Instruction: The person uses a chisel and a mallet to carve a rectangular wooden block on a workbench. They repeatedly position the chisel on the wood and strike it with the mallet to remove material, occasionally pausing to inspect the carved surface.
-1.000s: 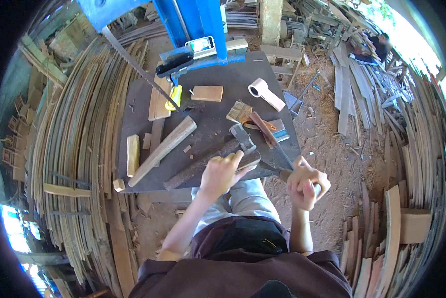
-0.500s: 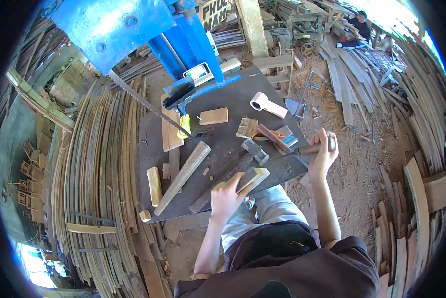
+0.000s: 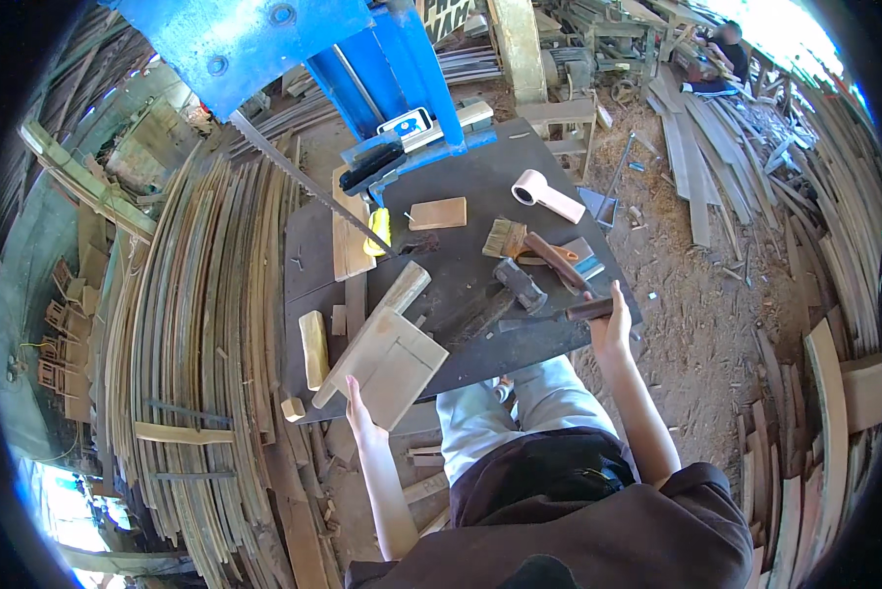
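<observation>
My left hand [image 3: 364,417] is closed on the near left edge of a flat wooden board [image 3: 394,368], whose broad face shows pencil-like lines. The board overlaps a long wooden bar [image 3: 407,290] on the dark worktable [image 3: 470,270]. At the table's right front edge, my right hand [image 3: 613,326] is closed about the brown handle of a chisel [image 3: 586,309]. Its flat blade points left, low over the tabletop. Just beyond the chisel lies a hammer head [image 3: 522,285]. Near it are a paintbrush [image 3: 503,239] and a brown wooden handle [image 3: 551,257].
A blue bandsaw [image 3: 387,74] stands over the table, its toothed blade [image 3: 308,187] slanting to the tabletop. A yellow object [image 3: 377,233], a wood block [image 3: 438,213] and a pale round-ended tool [image 3: 547,194] lie there. Stacked planks [image 3: 195,353] flank the left; a person [image 3: 728,54] is far right.
My left hand has moved left and turned the board from edge-on to face-up. The right hand has shifted slightly left and lower with the chisel. The head view has shifted a little.
</observation>
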### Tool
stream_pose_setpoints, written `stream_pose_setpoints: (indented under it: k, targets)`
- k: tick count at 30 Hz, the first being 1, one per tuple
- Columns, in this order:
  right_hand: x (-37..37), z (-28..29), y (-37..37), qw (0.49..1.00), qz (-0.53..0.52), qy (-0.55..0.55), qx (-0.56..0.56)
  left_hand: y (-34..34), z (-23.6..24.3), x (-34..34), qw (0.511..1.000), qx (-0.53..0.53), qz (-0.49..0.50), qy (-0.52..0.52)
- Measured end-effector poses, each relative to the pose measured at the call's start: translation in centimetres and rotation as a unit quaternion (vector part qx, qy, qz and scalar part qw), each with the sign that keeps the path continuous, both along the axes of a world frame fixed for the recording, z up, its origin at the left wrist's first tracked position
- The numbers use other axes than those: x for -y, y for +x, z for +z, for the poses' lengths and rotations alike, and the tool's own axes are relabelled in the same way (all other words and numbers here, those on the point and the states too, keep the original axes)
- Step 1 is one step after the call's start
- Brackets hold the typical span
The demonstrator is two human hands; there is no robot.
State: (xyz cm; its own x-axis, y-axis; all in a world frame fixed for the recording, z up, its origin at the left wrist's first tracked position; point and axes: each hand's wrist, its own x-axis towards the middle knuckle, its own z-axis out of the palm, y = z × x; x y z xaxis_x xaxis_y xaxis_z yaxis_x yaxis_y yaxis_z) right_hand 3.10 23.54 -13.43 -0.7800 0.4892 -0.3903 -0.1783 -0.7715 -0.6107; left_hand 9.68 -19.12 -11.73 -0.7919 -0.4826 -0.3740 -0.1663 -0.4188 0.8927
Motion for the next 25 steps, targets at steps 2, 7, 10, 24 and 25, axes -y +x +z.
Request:
stream_pose_setpoints:
  k: [2,7,10,24,25]
  targets:
    - [0.0,-1.8,0.2,0.999,0.02,0.037,0.017,-0.1,-1.9,0.5,1.0,0.011,0.004,0.02]
    - [-1.2,-0.5,1.3,0.788,0.23,0.523,0.229,-0.1,-3.1,0.2,0.998,0.056,0.027,0.001]
    - [-1.9,-2.7,2.0,0.711,0.17,0.671,0.126,-0.6,-2.6,0.6,0.997,0.065,-0.002,-0.046]
    - [-0.8,-0.6,1.2,0.623,0.259,0.715,0.181,1.5,-2.7,1.5,0.959,0.145,-0.125,-0.208]
    - [-0.9,-0.6,1.3,0.62,0.258,0.717,0.186,1.7,-2.1,0.9,0.959,0.135,-0.131,-0.21]
